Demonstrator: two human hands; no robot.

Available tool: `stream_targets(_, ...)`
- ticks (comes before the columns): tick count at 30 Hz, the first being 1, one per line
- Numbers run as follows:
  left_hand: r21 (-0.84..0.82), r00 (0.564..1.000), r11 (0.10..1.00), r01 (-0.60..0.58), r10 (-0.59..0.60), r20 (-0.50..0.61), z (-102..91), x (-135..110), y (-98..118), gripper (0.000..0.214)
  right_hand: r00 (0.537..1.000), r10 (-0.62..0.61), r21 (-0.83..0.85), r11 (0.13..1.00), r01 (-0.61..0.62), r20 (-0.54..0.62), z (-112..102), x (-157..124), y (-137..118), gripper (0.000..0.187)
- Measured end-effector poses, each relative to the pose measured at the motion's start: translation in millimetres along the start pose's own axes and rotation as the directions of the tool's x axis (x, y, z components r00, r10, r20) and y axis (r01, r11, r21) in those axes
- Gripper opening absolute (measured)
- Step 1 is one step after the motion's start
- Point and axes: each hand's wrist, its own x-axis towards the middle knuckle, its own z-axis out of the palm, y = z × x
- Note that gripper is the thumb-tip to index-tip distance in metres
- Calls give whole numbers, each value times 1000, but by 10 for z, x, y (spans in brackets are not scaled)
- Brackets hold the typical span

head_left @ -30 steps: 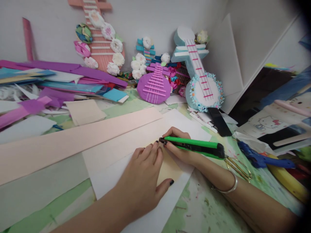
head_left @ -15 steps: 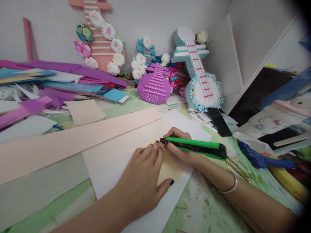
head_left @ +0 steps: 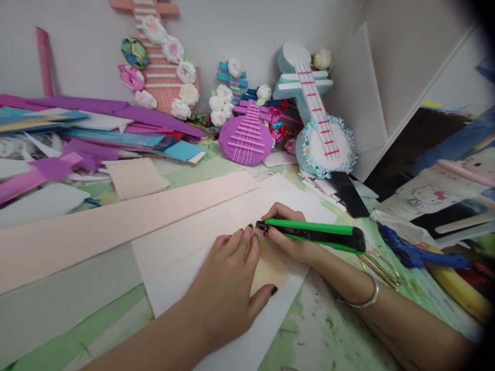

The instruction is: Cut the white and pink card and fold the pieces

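Observation:
My right hand (head_left: pixel 288 232) is closed around a green utility knife (head_left: pixel 317 234) with a black slider and end. The knife's tip points left, close to the fingertips of my left hand (head_left: pixel 228 278). That hand lies flat, thumb out to the side, pressing on a pale yellow sheet (head_left: pixel 270 265). Beneath it is a larger white sheet (head_left: pixel 166 286). The blade and the spot it meets are too small to make out. A long pale pink strip (head_left: pixel 108 221) lies across the left side, just beyond the white sheet.
Paper instruments stand at the back: a purple one (head_left: pixel 245 139), a light blue one (head_left: pixel 325 129) and a peach one (head_left: pixel 158 67). Coloured foam and paper scraps (head_left: pixel 96 121) pile up at left. A phone (head_left: pixel 350 195), gold scissors (head_left: pixel 381 270) and a blue tool (head_left: pixel 417 250) lie at right.
The green utility knife and the fingers of my right hand have shifted slightly to the right. My left hand stays in place.

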Motion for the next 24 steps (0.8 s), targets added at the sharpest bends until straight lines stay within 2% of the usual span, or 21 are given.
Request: stream_targets(24, -6, 999, 1000, 11, -11, 43, -20, -1, 0, 71, 999, 17, -28, 999, -16, 31, -30, -35, -34, 10)
